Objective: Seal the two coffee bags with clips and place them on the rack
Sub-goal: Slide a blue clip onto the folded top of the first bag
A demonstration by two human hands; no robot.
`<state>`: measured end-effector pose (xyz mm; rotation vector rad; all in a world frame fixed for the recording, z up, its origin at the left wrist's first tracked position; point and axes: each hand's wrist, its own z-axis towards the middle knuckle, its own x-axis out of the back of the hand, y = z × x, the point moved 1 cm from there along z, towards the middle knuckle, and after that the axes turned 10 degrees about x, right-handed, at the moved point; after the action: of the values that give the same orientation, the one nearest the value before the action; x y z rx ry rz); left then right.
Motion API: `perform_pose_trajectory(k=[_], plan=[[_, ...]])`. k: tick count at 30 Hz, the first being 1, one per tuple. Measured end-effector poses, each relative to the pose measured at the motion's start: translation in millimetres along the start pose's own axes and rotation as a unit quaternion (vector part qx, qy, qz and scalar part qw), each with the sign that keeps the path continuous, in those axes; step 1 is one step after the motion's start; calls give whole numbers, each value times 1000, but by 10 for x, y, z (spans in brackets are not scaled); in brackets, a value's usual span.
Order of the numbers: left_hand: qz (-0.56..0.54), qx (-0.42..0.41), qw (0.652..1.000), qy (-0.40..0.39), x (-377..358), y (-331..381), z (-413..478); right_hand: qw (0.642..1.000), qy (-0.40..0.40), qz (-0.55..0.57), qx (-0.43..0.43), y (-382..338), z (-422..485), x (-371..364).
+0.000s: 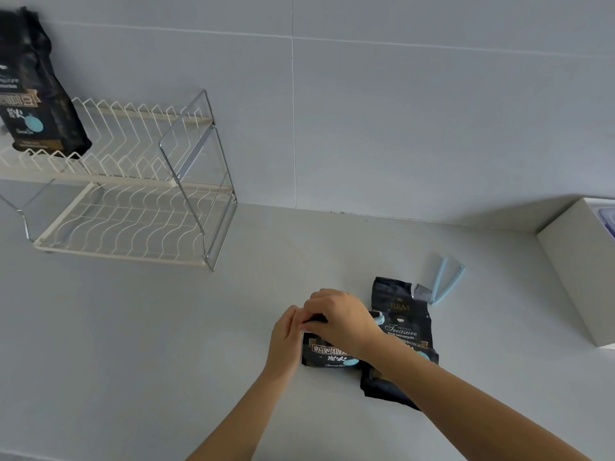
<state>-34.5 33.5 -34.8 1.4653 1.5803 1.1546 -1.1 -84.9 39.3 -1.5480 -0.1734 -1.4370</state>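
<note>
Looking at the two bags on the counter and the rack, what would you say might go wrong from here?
1. Both hands, left hand and right hand, work the top of the small black coffee bag in front; the fold is hidden, so it may seal unevenly.
2. The right forearm lies across the larger black coffee bag and could drag it.
3. The open light blue plastic clip lies beyond that bag, so reaching it may nudge the bag.

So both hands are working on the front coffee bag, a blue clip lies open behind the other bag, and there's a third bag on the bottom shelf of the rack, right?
Not quite. The third bag stands on the top shelf of the rack, not the bottom. The head view shows it. The rest holds: left hand and right hand are on the front coffee bag, and the blue clip lies open behind the other bag.
</note>
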Motion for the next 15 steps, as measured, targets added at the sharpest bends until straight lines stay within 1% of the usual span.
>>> perform_pose_trajectory(k=[2,4,6,7,9,12,14,15], plan=[[36,-20,999,4,23,25,7,1000,7,-13,4,-2,-48,56],[87,-44,995,-14,74,67,35,999,26,-17,-6,33,-153,152],[139,-52,988,-44,118,108,62,998,50,-26,-34,153,-316,278],[162,-53,984,-51,138,129,78,996,60,-22,-61,230,-417,344],[196,-73,977,-41,173,195,103,988,82,23,-128,378,-616,450],[199,-136,970,-28,130,427,91,966,116,107,-204,483,-847,505],[233,-172,955,-62,2,622,57,947,122,186,-231,478,-909,463],[284,-188,936,-89,-93,704,40,935,126,224,-244,478,-916,430]])
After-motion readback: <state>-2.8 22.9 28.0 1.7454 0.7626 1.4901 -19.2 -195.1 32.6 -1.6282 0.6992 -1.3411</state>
